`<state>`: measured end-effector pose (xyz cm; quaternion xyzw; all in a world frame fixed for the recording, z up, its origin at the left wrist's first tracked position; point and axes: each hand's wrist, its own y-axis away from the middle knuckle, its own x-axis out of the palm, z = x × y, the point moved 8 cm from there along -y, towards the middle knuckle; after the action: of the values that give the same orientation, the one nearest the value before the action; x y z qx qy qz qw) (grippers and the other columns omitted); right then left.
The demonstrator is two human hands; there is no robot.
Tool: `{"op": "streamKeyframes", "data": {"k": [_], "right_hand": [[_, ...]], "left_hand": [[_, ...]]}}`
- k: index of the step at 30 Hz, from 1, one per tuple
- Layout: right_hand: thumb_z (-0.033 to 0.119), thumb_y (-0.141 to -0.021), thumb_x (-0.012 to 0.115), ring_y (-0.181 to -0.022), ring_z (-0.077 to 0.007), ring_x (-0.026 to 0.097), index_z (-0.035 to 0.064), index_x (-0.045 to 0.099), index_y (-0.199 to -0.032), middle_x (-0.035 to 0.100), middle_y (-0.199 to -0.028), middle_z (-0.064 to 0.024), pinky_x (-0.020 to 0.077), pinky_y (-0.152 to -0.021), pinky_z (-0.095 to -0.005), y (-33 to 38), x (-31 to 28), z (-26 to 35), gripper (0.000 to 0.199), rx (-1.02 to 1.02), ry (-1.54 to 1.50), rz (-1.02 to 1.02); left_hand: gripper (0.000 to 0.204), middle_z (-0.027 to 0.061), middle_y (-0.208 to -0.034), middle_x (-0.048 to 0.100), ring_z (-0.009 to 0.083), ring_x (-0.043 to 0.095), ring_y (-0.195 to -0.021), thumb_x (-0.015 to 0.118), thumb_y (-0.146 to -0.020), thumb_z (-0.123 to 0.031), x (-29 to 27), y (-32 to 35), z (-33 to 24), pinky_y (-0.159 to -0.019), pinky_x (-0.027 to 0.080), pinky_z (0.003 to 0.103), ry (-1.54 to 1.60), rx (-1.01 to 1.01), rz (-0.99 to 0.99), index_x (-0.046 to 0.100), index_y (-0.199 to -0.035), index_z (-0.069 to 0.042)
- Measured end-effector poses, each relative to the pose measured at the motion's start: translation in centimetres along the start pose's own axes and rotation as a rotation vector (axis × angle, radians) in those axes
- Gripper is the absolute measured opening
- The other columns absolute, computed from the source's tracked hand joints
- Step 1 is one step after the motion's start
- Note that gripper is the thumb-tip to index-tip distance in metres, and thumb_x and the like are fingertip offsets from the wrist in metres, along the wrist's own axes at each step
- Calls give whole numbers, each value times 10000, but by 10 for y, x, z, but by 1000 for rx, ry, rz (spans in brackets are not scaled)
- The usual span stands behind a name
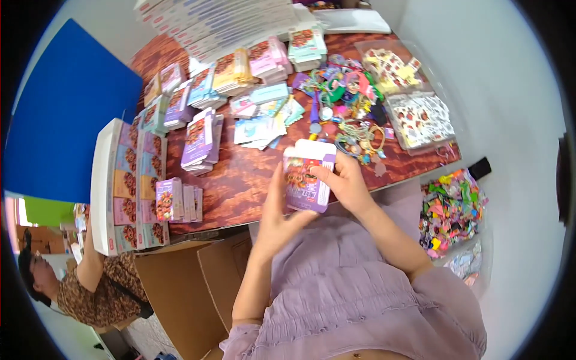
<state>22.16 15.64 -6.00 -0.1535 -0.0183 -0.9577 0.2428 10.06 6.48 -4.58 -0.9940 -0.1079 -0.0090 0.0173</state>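
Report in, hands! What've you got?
Left hand and right hand: both holding purple-and-white rectangular cardboard box. White flap showing at far end. Right thumb crosses its front.

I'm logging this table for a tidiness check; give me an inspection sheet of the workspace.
Surface: reddish-brown patterned table, partly covered.
Job's things: purple box, held near the table's front edge; similar purple boxes stacked at left.
Clutter: heap of colourful trinkets, loose cards.
Grip: left hand at the held box's left side; right hand at its right, thumb on the front.
Cables: nothing seen.
Surroundings: blue panel and another person at left.
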Motion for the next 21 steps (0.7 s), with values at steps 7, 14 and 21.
{"op": "streamKeyframes", "data": {"k": [7, 14, 21], "right_hand": [[-1, -887, 687, -1006, -87, 599, 6, 620, -1196, 613, -1136, -23, 497, -856, -253, 31, 11, -9, 316, -123, 162, 249], [60, -817, 723, -1162, -183, 509, 53, 648, -1160, 545, -1323, -102, 419, -971, -322, 30, -6, 41, 351, -306, 441, 156], [194, -890, 687, -1152, -261, 534, 40, 695, -1024, 555, -1311, -89, 414, -989, -388, 30, 0, 30, 204, -238, 719, 337]], "left_hand": [[727, 133, -1317, 592, 262, 578, -1217, 778, -809, -305, 4, 29, 82, -1052, 440, 393, 596, -405, 301, 478, -1385, 23], [799, 106, -1372, 537, 238, 511, -1289, 823, -763, -162, 28, 34, 74, -1122, 366, 386, 568, -456, 333, 421, -1435, -3], [647, 47, -1205, 643, 151, 614, -1114, 888, -720, -109, 26, 20, 81, -945, 502, 306, 320, -456, 200, 584, -1286, -33]]}}
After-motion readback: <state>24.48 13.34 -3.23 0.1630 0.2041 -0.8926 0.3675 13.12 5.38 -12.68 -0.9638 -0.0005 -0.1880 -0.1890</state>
